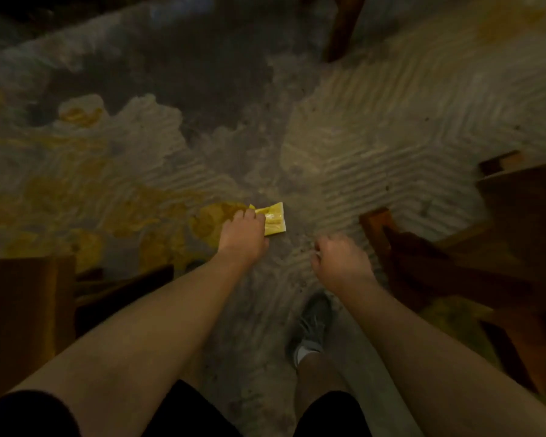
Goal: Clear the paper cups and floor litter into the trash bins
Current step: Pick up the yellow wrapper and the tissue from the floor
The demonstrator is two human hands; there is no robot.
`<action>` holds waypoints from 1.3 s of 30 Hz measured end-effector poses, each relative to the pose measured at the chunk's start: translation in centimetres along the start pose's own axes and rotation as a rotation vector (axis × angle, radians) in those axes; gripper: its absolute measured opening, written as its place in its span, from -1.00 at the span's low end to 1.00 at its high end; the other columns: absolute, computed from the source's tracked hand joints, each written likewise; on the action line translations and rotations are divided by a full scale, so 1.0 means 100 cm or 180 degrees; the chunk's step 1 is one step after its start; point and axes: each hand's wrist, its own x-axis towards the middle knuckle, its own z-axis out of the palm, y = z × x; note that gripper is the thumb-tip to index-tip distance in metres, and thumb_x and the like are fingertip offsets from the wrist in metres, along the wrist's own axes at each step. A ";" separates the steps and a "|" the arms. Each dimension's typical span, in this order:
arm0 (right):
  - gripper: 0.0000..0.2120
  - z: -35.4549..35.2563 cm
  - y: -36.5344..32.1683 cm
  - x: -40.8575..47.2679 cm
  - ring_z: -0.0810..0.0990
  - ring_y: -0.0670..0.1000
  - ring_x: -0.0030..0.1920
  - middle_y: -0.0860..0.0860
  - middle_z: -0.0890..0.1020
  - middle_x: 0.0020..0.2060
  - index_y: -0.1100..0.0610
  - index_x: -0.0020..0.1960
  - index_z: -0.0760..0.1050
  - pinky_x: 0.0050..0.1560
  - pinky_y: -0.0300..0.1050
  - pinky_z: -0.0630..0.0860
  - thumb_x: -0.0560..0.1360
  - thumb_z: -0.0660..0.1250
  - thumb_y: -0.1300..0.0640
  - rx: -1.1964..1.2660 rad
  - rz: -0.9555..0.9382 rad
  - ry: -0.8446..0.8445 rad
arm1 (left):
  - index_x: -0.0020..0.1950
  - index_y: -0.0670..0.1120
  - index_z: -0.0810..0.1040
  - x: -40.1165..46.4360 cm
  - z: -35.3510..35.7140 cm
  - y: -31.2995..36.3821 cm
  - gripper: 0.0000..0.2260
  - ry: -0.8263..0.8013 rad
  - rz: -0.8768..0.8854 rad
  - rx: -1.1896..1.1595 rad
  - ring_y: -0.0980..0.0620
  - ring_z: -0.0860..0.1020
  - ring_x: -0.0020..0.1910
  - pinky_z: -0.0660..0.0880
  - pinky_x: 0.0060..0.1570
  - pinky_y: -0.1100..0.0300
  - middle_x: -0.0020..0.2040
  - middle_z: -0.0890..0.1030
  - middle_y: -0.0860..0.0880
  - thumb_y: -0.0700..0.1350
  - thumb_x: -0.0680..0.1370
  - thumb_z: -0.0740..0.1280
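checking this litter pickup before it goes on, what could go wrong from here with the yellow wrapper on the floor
1. The left hand covers only one end of the yellow wrapper, which lies flat on the rough floor; a thin flat piece may slip the fingers.
2. The scene is dim and yellow floor stains sit right beside the wrapper, so other litter could be missed.
3. Wooden furniture stands close to the right hand; rising could bump it.
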 end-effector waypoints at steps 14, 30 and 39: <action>-0.65 0.225 0.029 0.169 0.50 0.17 0.17 0.13 0.51 0.18 0.11 0.26 0.43 0.13 0.07 0.50 0.51 0.31 0.06 0.0086 0.0244 -0.0574 | 0.62 -0.02 -0.07 0.217 0.218 -0.063 0.06 -0.0240 0.0221 0.0641 -0.27 0.13 0.54 0.32 0.34 -0.21 0.61 0.10 -0.14 0.27 0.35 0.50; -0.22 0.360 0.063 0.250 0.00 0.20 0.54 0.03 -0.14 0.59 -0.07 0.59 -0.13 0.38 0.27 0.28 0.57 0.30 0.04 -0.0173 0.0892 -0.1306 | 0.26 -0.12 0.41 0.274 0.251 -0.099 -0.62 0.0009 0.0204 0.0586 -0.23 0.54 0.17 0.43 -0.05 -0.03 0.19 0.57 -0.17 -0.05 0.51 0.40; -0.43 0.299 0.059 0.264 0.37 0.26 0.39 0.23 0.26 0.49 0.16 0.51 0.26 0.36 0.17 0.36 0.57 0.34 0.06 -0.0127 0.0755 -0.2078 | 0.18 -0.07 0.50 0.211 0.187 -0.121 -0.71 -0.0149 0.0322 0.0095 -0.22 0.56 0.12 0.37 -0.12 0.05 0.14 0.61 -0.15 0.01 0.51 0.36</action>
